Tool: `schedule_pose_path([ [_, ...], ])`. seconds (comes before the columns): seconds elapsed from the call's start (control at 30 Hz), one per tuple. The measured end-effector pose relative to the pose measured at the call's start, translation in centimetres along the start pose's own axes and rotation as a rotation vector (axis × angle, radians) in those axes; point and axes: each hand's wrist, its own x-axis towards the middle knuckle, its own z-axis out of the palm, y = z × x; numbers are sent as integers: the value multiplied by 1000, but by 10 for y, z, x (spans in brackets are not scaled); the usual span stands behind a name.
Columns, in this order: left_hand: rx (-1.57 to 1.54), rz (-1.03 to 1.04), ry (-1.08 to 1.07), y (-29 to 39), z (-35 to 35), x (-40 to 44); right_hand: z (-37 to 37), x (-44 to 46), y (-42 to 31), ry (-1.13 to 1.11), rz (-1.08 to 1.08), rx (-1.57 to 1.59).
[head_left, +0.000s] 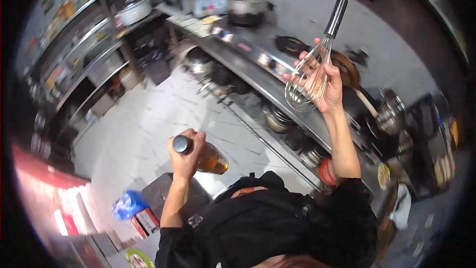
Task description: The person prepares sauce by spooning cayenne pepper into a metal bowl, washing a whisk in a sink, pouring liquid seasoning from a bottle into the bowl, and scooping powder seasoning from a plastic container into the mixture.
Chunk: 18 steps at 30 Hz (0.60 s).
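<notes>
A: Start at the left. What's there?

B: A blue plastic bag [129, 204] lies near, with pale floor [144, 114] beyond it. Next comes the left hand [185, 166], clamped around the upper part of a bottle [214, 161]. The cap [183, 144] faces up, and the amber body slants off to the right.

A: What could go wrong there?

B: A drop, I'd say. I see nothing but that hand supporting it, so a slick palm or a slack grip could send it down. I can't tell whether it's glass. The cap looks to be on; if it's loose, tipping could mean a leak.

A: And farther right?

B: The metal counter [258, 80], with a big pot [245, 9] at the far side. Then the right hand [328, 87], raised before the counter, fingers curled on the wires of a whisk [326, 44]. Its black handle [337, 16] juts toward the far wall.

A: Any trouble likely?

B: Held by the wires, it could twist under the handle's weight. A careless swing rightward might also knock the long pale handle [366, 102] beside the pans.
</notes>
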Motion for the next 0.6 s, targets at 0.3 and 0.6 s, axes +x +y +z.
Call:
schedule_pose_path([
  [0.3, -197, -75, 307, -57, -118, 101, 16, 163, 201, 1, 407, 146],
  [0.6, -214, -53, 624, -127, -236, 275, -53, 354, 362, -10, 895, -40],
])
